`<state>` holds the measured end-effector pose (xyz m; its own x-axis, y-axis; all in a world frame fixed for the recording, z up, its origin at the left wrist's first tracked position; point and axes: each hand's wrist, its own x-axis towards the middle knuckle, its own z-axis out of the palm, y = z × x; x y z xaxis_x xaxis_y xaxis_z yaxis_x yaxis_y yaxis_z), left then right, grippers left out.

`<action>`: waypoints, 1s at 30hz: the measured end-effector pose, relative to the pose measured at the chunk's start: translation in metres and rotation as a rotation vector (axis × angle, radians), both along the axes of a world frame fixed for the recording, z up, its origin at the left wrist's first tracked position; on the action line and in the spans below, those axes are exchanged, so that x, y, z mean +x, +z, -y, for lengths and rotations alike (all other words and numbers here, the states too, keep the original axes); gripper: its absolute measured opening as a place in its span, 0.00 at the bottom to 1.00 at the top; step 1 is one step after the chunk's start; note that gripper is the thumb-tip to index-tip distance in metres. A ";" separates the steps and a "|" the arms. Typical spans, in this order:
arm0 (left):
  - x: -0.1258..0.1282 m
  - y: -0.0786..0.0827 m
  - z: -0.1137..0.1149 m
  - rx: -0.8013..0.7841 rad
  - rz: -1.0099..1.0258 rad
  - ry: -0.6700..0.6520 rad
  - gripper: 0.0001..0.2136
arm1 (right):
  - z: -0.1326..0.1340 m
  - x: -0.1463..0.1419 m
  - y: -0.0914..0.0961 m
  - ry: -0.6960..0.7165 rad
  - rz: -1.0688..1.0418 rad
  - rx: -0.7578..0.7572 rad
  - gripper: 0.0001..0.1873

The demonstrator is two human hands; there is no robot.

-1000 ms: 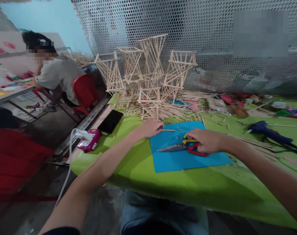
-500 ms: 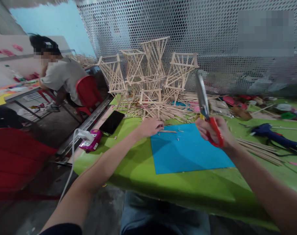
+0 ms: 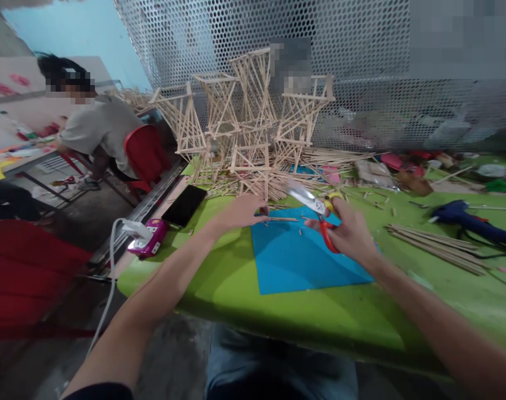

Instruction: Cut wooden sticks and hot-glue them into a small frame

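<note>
My right hand (image 3: 355, 230) grips a pair of scissors (image 3: 319, 206) by a red and a yellow handle loop. The blades point left and up, blurred by motion, over the upper part of a blue sheet (image 3: 302, 261). Across from it, my left hand (image 3: 246, 212) is closed at the sheet's upper left corner, its thumb and finger at the end of short thin wooden sticks (image 3: 284, 219). Small cut-off bits lie beside the sticks. Just behind stands a lattice structure of wooden sticks (image 3: 253, 150), with loose sticks heaped around its base.
On the green table (image 3: 219, 272) lie a phone (image 3: 185, 205) and a purple power socket (image 3: 153, 239) at left. A bundle of sticks (image 3: 438, 250) and a blue glue gun (image 3: 471, 219) lie at right. A person (image 3: 103, 125) sits on a red chair (image 3: 146, 153) further left.
My right hand has brought the scissors left and down, from upright to slanting over the blue sheet. My left hand stays by the sticks. The whole view has shifted slightly.
</note>
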<state>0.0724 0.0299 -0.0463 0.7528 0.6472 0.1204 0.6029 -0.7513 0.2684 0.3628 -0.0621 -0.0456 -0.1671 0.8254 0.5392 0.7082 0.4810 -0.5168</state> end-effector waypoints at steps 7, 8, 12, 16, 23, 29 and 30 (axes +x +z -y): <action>0.005 -0.007 -0.002 -0.053 0.000 0.021 0.12 | -0.001 0.006 0.004 -0.051 0.030 0.062 0.17; 0.006 -0.007 -0.002 -0.054 -0.008 0.033 0.12 | -0.002 0.007 0.003 -0.067 0.035 0.064 0.17; 0.010 -0.007 0.000 -0.030 -0.038 0.045 0.09 | -0.009 0.010 0.002 -0.120 0.063 0.061 0.17; 0.012 -0.004 0.004 0.013 -0.055 0.056 0.10 | -0.013 0.012 0.004 -0.150 0.039 0.019 0.19; 0.024 -0.013 0.006 0.019 -0.039 0.132 0.15 | -0.009 0.009 0.005 -0.157 0.046 -0.066 0.21; 0.031 -0.020 0.005 0.026 -0.032 0.084 0.15 | -0.006 0.005 0.007 -0.177 0.106 -0.061 0.20; 0.032 -0.020 0.005 0.032 -0.031 0.078 0.14 | -0.006 0.005 0.006 -0.189 0.107 -0.065 0.19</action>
